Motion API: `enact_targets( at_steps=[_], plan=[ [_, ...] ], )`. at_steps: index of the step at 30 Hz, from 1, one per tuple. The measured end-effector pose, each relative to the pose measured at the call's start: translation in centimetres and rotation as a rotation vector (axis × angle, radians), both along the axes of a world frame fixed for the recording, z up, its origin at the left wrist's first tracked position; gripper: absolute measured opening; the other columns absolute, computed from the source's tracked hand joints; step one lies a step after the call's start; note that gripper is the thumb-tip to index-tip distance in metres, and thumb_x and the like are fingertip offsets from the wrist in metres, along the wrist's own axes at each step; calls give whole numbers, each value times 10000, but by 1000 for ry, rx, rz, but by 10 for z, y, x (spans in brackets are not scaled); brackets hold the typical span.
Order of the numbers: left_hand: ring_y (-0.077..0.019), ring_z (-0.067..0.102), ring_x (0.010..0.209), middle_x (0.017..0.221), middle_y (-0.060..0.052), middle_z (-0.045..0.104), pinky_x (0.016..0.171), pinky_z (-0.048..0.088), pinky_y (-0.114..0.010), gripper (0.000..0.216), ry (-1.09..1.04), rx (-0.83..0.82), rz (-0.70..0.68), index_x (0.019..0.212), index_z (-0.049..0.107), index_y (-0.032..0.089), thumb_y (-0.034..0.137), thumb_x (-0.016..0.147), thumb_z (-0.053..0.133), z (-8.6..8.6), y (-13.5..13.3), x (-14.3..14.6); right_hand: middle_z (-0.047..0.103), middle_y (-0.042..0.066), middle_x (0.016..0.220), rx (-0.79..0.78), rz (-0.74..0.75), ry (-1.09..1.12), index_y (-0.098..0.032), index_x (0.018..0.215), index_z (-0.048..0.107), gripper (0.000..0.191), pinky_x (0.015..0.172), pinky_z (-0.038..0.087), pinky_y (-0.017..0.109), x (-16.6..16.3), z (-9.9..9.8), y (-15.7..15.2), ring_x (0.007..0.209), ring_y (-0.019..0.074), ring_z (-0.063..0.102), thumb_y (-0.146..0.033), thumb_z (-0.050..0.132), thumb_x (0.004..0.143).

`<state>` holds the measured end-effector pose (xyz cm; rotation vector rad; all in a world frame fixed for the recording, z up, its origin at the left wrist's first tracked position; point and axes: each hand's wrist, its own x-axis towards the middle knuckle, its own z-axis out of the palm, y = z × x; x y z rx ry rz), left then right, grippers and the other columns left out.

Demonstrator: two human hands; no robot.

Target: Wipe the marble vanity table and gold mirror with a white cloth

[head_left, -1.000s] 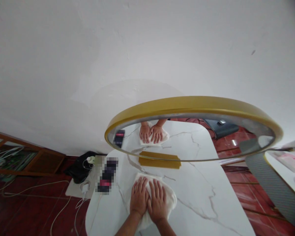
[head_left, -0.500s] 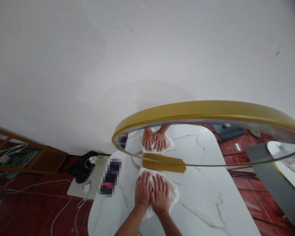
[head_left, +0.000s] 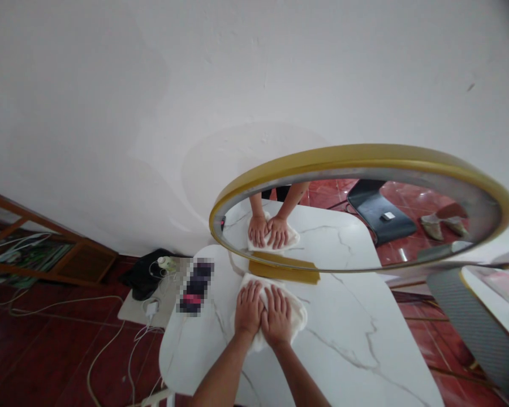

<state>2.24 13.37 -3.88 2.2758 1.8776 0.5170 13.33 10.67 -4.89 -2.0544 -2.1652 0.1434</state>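
A white cloth (head_left: pixel 297 314) lies bunched on the white marble-patterned tabletop (head_left: pixel 343 339). My left hand (head_left: pixel 249 310) rests flat on its left part, fingers stretched forward. Beside it, my right hand (head_left: pixel 276 314) presses flat on the cloth too, with the thumbs touching or nearly so. Just beyond the fingertips stands the gold base (head_left: pixel 284 268) of a round mirror (head_left: pixel 322 226). Both hands and the cloth are reflected in the glass. The underside of the cloth is hidden by my palms.
A blurred-out dark device (head_left: pixel 196 287) lies at the table's left edge. Left of the table are a black bag (head_left: pixel 146 277), a white charger (head_left: pixel 151 308) and loose cables on the red floor (head_left: pixel 59 339). The gold mirror rim (head_left: pixel 365 154) overhangs the table; grey-sided furniture (head_left: pixel 470 316) stands at right.
The camera view has shifted, so the mirror shows more of its glass, with a dark chair and shoes reflected. Both hands stay flat on the cloth, which has hardly moved on the table.
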Motion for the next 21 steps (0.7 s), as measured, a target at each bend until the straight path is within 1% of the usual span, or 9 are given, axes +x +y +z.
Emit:
enact_targets(
  at_steps=[3,6,10,13,15,18,21],
  plan=[
    [-182,375,1277,1340,-13,491,1040,342,-382,498,-2,10,-34,1300,453,223,88,823,399,4,-12,-9,215,53,1487,11,21,5,-181,1408,285,622,1084,108,462,-4,0,-12,1370,235,123,-322,377,809],
    [-170,379,1274,1343,-8,488,1040,345,-370,505,-2,14,-37,1303,448,237,91,821,408,8,-26,-22,231,55,1481,9,36,26,-188,1403,298,606,1077,120,476,-14,-5,-28,1367,250,135,-346,370,823],
    [-169,402,1256,1313,-21,516,1040,344,-376,465,-56,-30,-43,1271,487,235,102,837,387,14,-33,-38,270,69,1466,14,-34,67,-190,1402,303,596,1055,143,513,-37,-11,-47,1364,277,140,-373,354,837],
    [-173,438,1222,1275,-33,546,1024,360,-374,433,-88,-54,-44,1234,522,227,108,843,377,14,-27,-45,257,80,1470,40,-134,118,-200,1426,236,598,1039,174,531,-57,-8,-56,1360,286,154,-385,319,863],
    [-172,468,1189,1255,-39,559,1000,384,-365,415,-89,-38,-34,1223,529,219,117,851,375,10,-20,-49,231,80,1479,53,-168,170,-197,1444,158,615,1039,199,519,-67,-2,-60,1362,279,152,-402,304,882],
    [-164,497,1150,1228,-39,576,963,415,-341,396,-83,3,7,1214,528,212,123,861,371,4,-6,-54,152,100,1498,31,-152,290,-152,1451,59,690,1043,243,476,-77,8,-64,1371,267,118,-465,318,894],
    [-158,496,1145,1218,-36,577,950,415,-328,379,-89,3,11,1204,525,208,131,875,356,1,8,-60,66,111,1510,-5,-141,448,-135,1447,12,722,1048,261,450,-84,14,-64,1378,256,87,-504,309,903]
  ],
)
